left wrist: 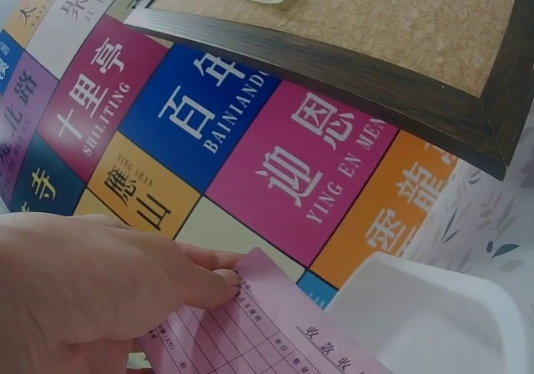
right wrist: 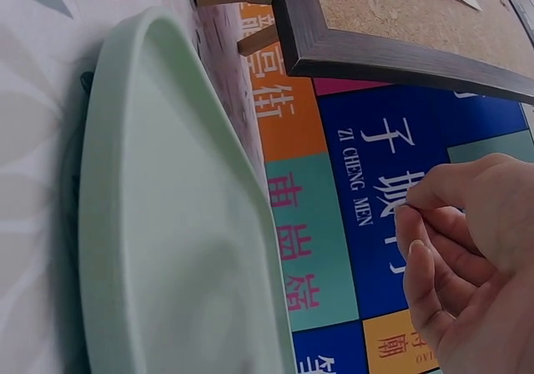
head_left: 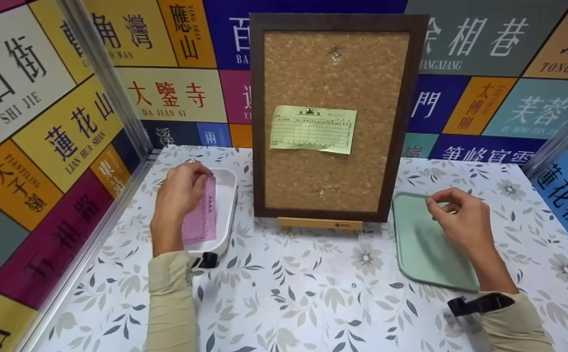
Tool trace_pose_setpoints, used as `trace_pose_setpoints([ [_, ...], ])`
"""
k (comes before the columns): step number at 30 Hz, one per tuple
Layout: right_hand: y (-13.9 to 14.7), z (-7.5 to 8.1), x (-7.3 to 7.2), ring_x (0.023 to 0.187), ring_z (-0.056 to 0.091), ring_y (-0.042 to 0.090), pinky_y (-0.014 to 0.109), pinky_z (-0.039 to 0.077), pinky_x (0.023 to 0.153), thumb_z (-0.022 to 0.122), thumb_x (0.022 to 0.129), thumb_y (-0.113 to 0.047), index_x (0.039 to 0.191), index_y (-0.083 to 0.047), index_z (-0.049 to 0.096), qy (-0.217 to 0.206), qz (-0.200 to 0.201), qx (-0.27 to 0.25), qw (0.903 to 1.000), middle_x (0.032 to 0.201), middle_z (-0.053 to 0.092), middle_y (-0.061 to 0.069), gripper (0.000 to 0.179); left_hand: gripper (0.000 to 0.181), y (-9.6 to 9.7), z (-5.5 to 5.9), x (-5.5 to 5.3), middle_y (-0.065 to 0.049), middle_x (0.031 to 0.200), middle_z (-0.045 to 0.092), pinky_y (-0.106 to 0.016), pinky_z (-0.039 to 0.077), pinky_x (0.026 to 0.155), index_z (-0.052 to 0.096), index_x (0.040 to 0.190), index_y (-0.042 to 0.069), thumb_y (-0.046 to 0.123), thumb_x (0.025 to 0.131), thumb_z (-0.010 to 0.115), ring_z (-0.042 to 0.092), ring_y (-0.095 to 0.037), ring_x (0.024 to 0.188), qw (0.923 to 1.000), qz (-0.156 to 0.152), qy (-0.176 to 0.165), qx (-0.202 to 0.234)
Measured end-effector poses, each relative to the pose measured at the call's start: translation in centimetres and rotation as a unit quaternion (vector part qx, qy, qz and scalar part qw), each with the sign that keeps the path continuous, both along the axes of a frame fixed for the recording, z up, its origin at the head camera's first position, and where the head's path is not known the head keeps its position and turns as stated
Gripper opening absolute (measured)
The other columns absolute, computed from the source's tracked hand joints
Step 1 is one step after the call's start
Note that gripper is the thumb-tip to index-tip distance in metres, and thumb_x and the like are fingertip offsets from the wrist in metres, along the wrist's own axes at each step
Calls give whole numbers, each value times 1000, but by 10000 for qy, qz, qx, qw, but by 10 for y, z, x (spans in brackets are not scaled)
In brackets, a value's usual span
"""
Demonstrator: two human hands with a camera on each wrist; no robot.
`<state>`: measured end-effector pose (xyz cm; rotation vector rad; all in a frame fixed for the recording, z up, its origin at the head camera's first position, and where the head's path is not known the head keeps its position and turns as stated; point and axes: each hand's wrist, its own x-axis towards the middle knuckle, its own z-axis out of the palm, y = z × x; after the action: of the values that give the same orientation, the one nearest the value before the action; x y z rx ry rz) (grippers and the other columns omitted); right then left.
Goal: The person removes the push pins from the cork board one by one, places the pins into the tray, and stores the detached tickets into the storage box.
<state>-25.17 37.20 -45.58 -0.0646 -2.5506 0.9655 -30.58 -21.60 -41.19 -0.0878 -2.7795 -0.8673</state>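
Observation:
My left hand [head_left: 180, 191] pinches a pink receipt slip [head_left: 201, 215] at its upper part, above a white tray [head_left: 226, 210]. In the left wrist view the printed lines of the slip [left wrist: 263, 328] show, with the thumb over one edge. Over the green tray [head_left: 423, 244] is my right hand [head_left: 462, 220], thumb and index fingertips pressed together. A tiny dark speck shows between those tips in the right wrist view; its kind is too small to tell. On the framed cork board [head_left: 332, 176], a yellow-green receipt slip [head_left: 311, 129] hangs by a pin near its top edge.
Small shiny pins [head_left: 335, 54] sit at the top and bottom of the cork. The board leans on a wooden stand [head_left: 320, 224] in mid-table. A floral cloth [head_left: 308, 293] covers the table; walls with colourful lettered panels [head_left: 171, 93] rise behind and left.

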Motion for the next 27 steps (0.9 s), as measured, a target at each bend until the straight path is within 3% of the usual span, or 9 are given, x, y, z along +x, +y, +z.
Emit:
trace_pose_setpoints([
  [7,1,0,0,67,65,-7,19,45,55,78,99,-38,106,-15,80,-60,69,63,9999,101,80,5,24,25,-2,-5,-2,-10,129,76,-54,52,101,80,118,16,11,106,59,66,-31,114,9997,-23,-223,12],
  [13,2,-3,0,74,62,-12,16,44,66,80,97,-36,102,-16,81,-135,56,176,9997,95,79,-2,21,26,-3,-12,-5,-11,128,77,-54,50,108,79,121,13,11,106,57,65,-32,117,9992,-169,-351,26],
  [19,2,-6,-1,76,60,-12,18,42,73,82,94,-30,99,-16,82,-183,38,244,9995,96,80,7,15,31,-2,-16,-7,-11,130,76,-54,48,114,78,123,12,6,103,56,65,-31,121,9982,-315,-507,76],
  [22,2,-7,-1,76,60,-11,20,41,75,82,93,-29,99,-16,82,-235,28,252,9994,96,80,10,15,32,-1,-15,-8,-11,131,76,-54,49,112,78,123,12,5,102,56,66,-32,120,9984,-342,-429,95],
  [27,3,-10,-2,77,61,-6,20,41,75,81,94,-30,99,-15,81,-336,67,245,9991,94,80,10,16,29,2,-15,-9,-11,130,77,-54,51,109,80,119,14,5,102,58,67,-34,120,9998,-178,-6,43],
])
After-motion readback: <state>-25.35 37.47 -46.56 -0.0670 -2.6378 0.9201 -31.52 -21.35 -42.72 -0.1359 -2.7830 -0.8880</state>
